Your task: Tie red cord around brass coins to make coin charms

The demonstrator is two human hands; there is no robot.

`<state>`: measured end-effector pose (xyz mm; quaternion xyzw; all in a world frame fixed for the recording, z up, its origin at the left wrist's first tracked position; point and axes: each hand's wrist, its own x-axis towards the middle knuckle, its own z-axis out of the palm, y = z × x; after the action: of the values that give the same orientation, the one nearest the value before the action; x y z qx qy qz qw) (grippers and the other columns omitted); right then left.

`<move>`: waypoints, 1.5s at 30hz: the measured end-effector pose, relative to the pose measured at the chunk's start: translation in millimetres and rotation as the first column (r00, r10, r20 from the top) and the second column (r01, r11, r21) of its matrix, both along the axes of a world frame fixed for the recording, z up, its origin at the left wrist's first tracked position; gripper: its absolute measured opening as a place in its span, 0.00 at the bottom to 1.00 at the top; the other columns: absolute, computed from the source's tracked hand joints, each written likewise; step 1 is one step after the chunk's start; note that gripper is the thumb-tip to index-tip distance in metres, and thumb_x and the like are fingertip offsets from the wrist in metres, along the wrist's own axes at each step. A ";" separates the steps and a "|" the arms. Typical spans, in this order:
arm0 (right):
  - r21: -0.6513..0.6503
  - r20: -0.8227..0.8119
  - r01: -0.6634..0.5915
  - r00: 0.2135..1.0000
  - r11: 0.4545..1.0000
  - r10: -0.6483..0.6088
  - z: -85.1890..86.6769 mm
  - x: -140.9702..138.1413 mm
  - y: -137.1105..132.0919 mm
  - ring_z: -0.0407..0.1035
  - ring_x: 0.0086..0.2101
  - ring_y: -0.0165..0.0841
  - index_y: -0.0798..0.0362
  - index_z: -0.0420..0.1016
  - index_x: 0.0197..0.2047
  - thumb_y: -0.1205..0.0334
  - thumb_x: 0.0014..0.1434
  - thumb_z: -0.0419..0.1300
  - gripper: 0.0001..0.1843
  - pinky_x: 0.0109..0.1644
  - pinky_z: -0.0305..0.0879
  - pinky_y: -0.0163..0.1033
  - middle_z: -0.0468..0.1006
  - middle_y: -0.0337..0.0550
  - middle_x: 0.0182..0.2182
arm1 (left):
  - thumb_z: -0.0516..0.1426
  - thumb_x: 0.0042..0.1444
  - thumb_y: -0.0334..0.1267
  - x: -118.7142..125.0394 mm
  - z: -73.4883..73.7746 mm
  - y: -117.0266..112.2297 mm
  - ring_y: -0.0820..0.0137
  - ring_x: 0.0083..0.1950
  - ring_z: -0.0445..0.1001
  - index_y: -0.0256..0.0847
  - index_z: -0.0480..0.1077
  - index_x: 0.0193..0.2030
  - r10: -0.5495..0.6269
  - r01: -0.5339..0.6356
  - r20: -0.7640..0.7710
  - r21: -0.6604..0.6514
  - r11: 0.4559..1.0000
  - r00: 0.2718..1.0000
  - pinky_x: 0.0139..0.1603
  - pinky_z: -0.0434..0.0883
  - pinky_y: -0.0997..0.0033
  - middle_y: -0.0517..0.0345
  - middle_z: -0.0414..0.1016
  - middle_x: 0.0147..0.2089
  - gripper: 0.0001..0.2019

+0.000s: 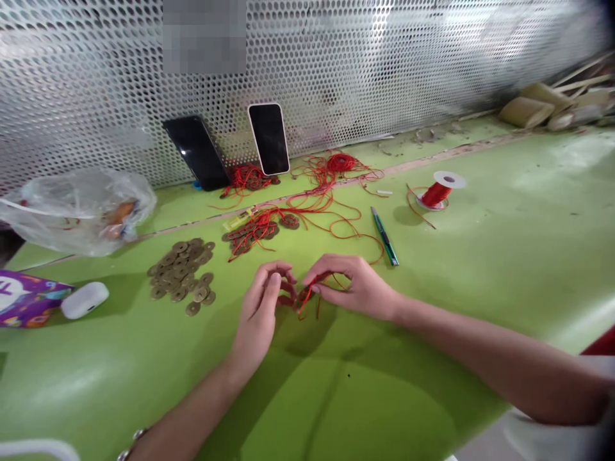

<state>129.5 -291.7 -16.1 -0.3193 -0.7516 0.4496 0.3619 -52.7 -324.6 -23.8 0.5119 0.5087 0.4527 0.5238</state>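
My right hand (358, 286) pinches a thin red cord (309, 294) between thumb and fingers. At its fingertips hangs a small dark round piece (303, 295), which looks like one of the holed coins and is partly hidden by the cord and fingers. My left hand (262, 307) is just to the left, its fingers loosely curled and the thumb apart from them. Its fingertips come close to the dark piece; whether they touch it I cannot tell. A loose pile of brass-coloured coins with holes (180, 272) lies left of my left hand. Beyond both hands are coins tied with red cord (252, 234).
A green utility knife (384, 237) and a spool of red cord (436, 192) lie to the right. Two phones, one black (196, 150) and one white-edged (269, 139), lean on the perforated metal panel (336, 83). A plastic bag (77, 211) and white earbud case (85, 300) sit left.
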 end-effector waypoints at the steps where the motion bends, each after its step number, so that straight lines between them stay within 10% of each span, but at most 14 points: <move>1: 0.077 0.000 -0.036 0.999 0.996 0.036 2.5 1.4 0.0 0.72 0.39 0.31 0.53 0.76 0.38 0.68 0.57 0.58 0.07 0.47 0.69 0.37 0.77 0.44 0.37 | 0.49 0.61 0.44 -1.0 -0.5 1.2 0.70 0.41 0.72 0.42 0.65 0.44 -0.040 0.040 0.023 -0.014 0.999 0.999 0.39 0.71 0.73 0.56 0.71 0.42 0.10; 12: 0.319 0.026 -0.154 0.988 0.935 0.154 10.4 10.2 2.7 0.67 0.45 0.31 0.52 0.75 0.39 0.69 0.59 0.57 0.07 0.52 0.65 0.40 0.69 0.46 0.42 | 0.57 0.55 0.44 -3.6 5.4 1.8 0.64 0.50 0.71 0.45 0.70 0.46 -0.364 0.368 0.064 -0.077 0.927 0.929 0.52 0.69 0.64 0.53 0.73 0.48 0.13; 29: 0.266 0.075 -0.156 0.987 0.951 0.141 5.3 10.3 7.7 0.68 0.42 0.30 0.52 0.75 0.38 0.73 0.58 0.55 0.10 0.50 0.66 0.37 0.69 0.45 0.41 | 0.54 0.57 0.44 -2.6 9.6 9.0 0.67 0.41 0.70 0.41 0.75 0.38 -0.402 0.395 -0.093 -0.087 0.915 0.911 0.42 0.67 0.70 0.56 0.73 0.37 0.12; 36: 0.338 0.023 0.084 0.995 0.937 -0.098 13.9 10.6 -3.8 0.67 0.38 0.32 0.53 0.70 0.39 0.70 0.54 0.54 0.09 0.41 0.67 0.37 0.70 0.46 0.37 | 0.55 0.57 0.43 -1.8 10.2 9.1 0.71 0.33 0.69 0.39 0.75 0.34 -0.319 0.308 -0.125 -0.099 0.946 0.940 0.34 0.65 0.74 0.59 0.71 0.30 0.12; 40: 0.328 0.236 -0.277 0.950 0.903 0.205 20.7 9.6 -19.6 0.59 0.22 0.26 0.52 0.68 0.29 0.70 0.53 0.52 0.06 0.28 0.58 0.32 0.67 0.36 0.21 | 0.55 0.56 0.45 -1.0 7.4 10.7 0.70 0.32 0.70 0.39 0.75 0.35 -0.270 0.260 -0.083 -0.118 0.959 0.959 0.33 0.66 0.74 0.59 0.73 0.29 0.13; 45: 0.339 0.503 -0.132 0.862 0.932 -0.061 10.0 5.8 -14.9 0.53 0.19 0.24 0.53 0.68 0.23 0.70 0.50 0.53 0.07 0.25 0.49 0.33 0.66 0.35 0.18 | 0.55 0.57 0.46 -1.0 2.9 9.0 0.71 0.33 0.70 0.38 0.73 0.35 -0.193 0.186 -0.054 -0.113 0.976 0.980 0.34 0.66 0.75 0.59 0.73 0.30 0.12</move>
<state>135.4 -306.6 -6.1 -0.3397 -0.8954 0.2107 0.1961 -53.7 -315.6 -20.8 0.5436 0.4978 0.3557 0.5746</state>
